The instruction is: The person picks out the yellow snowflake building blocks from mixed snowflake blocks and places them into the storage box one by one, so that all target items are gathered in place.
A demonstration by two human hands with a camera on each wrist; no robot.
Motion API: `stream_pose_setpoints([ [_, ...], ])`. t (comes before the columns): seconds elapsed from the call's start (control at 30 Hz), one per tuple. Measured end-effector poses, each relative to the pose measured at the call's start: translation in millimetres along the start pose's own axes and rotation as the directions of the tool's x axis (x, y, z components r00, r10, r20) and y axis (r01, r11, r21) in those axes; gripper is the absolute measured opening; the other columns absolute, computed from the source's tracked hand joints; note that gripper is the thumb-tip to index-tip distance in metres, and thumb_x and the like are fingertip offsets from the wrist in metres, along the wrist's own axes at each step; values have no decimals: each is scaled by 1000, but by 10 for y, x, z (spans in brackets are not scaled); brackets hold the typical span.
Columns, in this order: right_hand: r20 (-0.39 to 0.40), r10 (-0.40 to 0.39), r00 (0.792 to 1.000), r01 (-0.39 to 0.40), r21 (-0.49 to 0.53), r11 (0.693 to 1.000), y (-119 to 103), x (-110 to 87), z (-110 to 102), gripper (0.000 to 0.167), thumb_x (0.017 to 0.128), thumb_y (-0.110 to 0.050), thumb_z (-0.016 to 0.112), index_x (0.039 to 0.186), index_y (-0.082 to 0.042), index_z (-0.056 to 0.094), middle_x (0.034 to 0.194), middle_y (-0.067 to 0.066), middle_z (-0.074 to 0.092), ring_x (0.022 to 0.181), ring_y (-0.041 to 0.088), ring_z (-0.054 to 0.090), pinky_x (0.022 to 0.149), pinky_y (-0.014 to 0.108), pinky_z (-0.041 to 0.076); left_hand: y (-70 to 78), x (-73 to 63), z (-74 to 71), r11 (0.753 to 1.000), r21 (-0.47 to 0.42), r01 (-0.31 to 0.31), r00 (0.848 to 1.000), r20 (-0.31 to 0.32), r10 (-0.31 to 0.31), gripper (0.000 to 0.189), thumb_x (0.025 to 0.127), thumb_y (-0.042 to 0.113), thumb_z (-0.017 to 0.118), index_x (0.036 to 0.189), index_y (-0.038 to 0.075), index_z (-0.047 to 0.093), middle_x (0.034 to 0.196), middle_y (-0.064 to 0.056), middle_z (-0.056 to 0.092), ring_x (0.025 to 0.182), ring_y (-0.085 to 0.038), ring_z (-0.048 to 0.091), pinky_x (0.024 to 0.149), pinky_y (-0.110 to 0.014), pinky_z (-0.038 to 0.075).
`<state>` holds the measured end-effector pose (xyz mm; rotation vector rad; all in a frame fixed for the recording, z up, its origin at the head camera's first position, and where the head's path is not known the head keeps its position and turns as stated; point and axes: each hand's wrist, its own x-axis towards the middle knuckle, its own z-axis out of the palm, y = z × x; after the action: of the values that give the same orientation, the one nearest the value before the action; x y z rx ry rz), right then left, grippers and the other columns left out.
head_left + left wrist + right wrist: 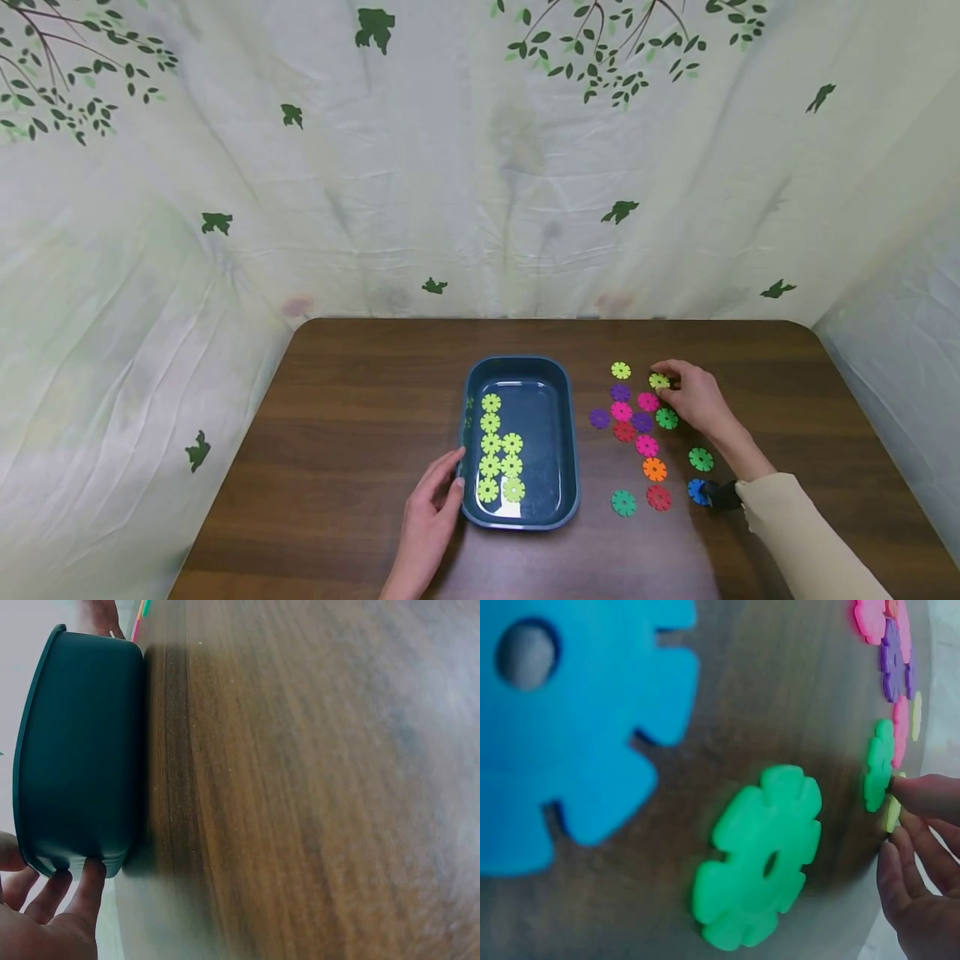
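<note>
On the wooden table stands a blue tray [546, 442] with several yellow notched plastic discs [491, 422] lying in its left half. My left hand [429, 517] rests against the tray's left side, its fingertips [91, 881] on the outer wall. Over at the right, my right hand [697, 396] pinches a yellow notched disc [658, 381] between thumb and fingers. A green disc [880, 766] and a pink disc [648, 402] lie close by the pinched one. Another yellow disc [620, 370] lies at the far end of the loose group.
Loose discs spread right of the tray: purple [599, 418], red [659, 498], orange [655, 469], teal [623, 502] and more. A blue disc [592, 742] lies beneath the right wrist. A leaf-patterned cloth [480, 167] hangs behind the table [360, 400].
</note>
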<state>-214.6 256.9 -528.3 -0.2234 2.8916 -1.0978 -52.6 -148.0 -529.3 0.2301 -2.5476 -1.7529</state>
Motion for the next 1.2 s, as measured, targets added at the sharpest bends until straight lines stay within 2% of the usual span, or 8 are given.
stream_pose_setpoints([
  [0.23,46,19,999,-19,-16,1000,-2,23,-30,36,90,-1,68,124,5,59,118,27,59,105,41,56,79,50,54,12,-3,1,999,-29,-26,1000,-1,26,40,96,6,61,134,20,62,136,3,55,119,-18,56,91,-28,52],
  [0.37,47,22,999,-22,-15,1000,0,13,-49,34,89,-4,70,122,4,62,117,26,56,102,39,55,78,50,54,8,2,-1,999,-28,-32,999,-2,32,40,96,7,61,134,20,62,136,3,55,119,-19,57,90,-29,52],
  [0.6,22,4,1000,-3,-33,999,43,-10,-69,25,87,-9,75,110,1,69,105,19,61,91,31,58,72,42,54,4,3,-6,999,-29,-25,1000,-4,25,40,96,7,61,134,20,62,136,3,55,121,-19,56,91,-30,52],
  [0.8,-6,2,1000,-2,-2,1000,27,-44,-111,18,88,-7,74,103,-1,69,90,9,65,81,25,58,66,34,51,6,-1,-4,999,-30,-30,1000,-9,29,40,96,6,61,134,20,62,136,3,55,120,-18,56,91,-29,52],
  [1.03,-8,16,1000,-16,35,999,-83,-130,-112,13,89,-6,71,101,-2,69,87,7,67,81,25,63,66,31,53,5,-4,-5,999,-31,-26,1000,-9,26,40,96,7,61,134,20,62,136,4,55,119,-17,56,90,-27,52],
  [1.2,-43,10,999,-8,60,998,-159,-187,-87,12,90,-5,70,101,-1,69,86,7,66,80,26,64,64,26,54,1,-1,-5,1000,-21,-12,1000,-4,12,40,97,8,61,134,21,62,136,4,55,121,-19,56,92,-30,52],
])
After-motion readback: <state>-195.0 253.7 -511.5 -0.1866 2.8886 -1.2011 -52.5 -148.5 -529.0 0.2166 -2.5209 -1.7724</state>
